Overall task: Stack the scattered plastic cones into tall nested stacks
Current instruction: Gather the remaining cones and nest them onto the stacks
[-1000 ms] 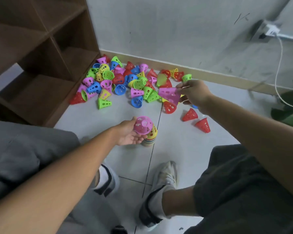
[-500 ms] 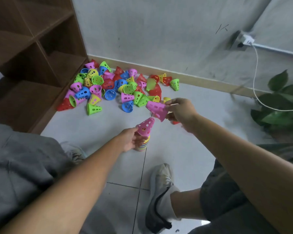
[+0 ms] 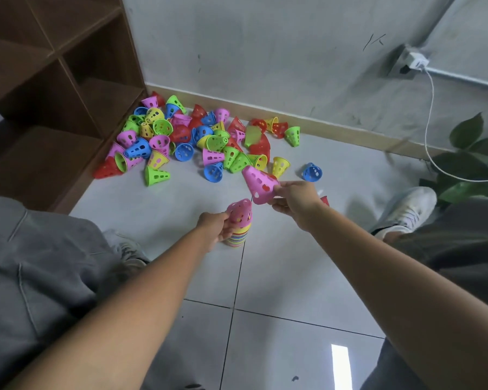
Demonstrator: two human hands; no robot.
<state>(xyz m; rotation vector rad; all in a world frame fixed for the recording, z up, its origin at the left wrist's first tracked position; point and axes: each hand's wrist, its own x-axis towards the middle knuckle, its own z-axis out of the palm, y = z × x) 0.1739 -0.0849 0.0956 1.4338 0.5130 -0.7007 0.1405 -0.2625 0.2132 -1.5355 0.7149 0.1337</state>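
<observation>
Step in hand: adding one more cone to the stack (image 3: pixel 237 235) at frame centre. It sits upright on the tile floor (image 3: pixel 293 277), multicoloured rims showing, a pink cone on top.

Left hand (image 3: pixel 216 227) wraps the stack from its left side, fingers curled round the upper cones — steadying it, I'd say. Thumb position not readable.

Right hand (image 3: pixel 292 199) pinches a loose pink cone (image 3: pixel 258 184) by its wide rim, fingertips (image 3: pixel 276 188) closed on the edge. The cone is tilted, narrow end pointing up-left, and sits just up-right of the stack top — near it, not yet over it.

Next move likely needs: rotate the cone so its open mouth faces down, centre it over the stack tip, lower, release. The left hand's grip should hold the stack against tipping.

Remaining pile (image 3: pixel 197 136) sprawls across upper centre along the wall base (dozens left, so the task is early). A yellow cone (image 3: pixel 280 166) and a blue cone (image 3: pixel 312 172) lie apart at its right edge.
</observation>
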